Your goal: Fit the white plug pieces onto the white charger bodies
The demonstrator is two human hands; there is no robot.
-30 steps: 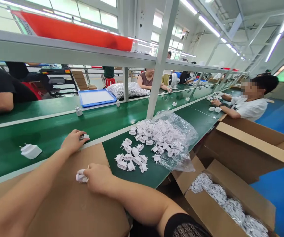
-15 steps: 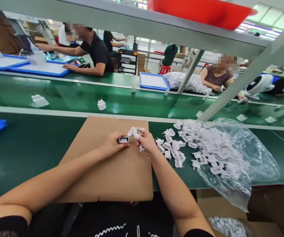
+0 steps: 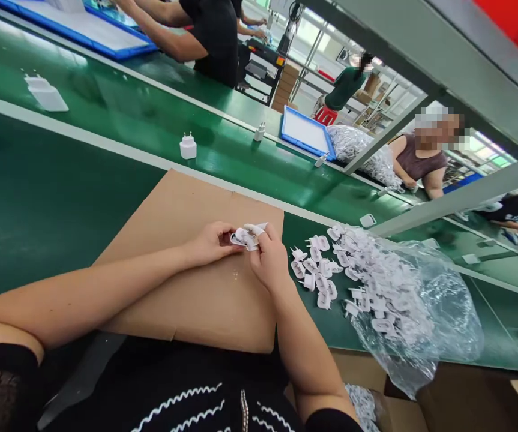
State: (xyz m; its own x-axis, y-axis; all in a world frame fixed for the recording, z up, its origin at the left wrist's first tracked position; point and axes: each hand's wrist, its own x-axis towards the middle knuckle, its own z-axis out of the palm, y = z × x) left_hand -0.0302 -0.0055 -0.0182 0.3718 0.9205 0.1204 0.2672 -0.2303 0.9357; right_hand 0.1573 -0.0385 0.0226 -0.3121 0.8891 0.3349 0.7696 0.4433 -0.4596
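Observation:
My left hand [image 3: 217, 241] is closed round a white plastic housing [image 3: 236, 239], above a brown cardboard sheet [image 3: 195, 288]. Against the housing's opening, my right hand [image 3: 268, 252] pinches a small white plug part [image 3: 250, 237], with white covers on its fingertips. The two pieces meet between the hands, and the fingers hide part of both. To the right of the cardboard lies a loose pile of white plug parts [image 3: 376, 270], partly on a clear plastic bag [image 3: 457, 300].
Behind the cardboard runs a green conveyor [image 3: 137, 132] carrying white chargers [image 3: 188, 146]. A slanting metal beam [image 3: 466, 192] crosses the right side. Across the conveyor, people work beside a blue-rimmed tray [image 3: 307, 133]. An open cardboard box [image 3: 403, 414] stands below the table's right edge.
The view has tilted and shifted. My hands have come together, and the small part in my right hand now meets the housing, whose opening was visible before.

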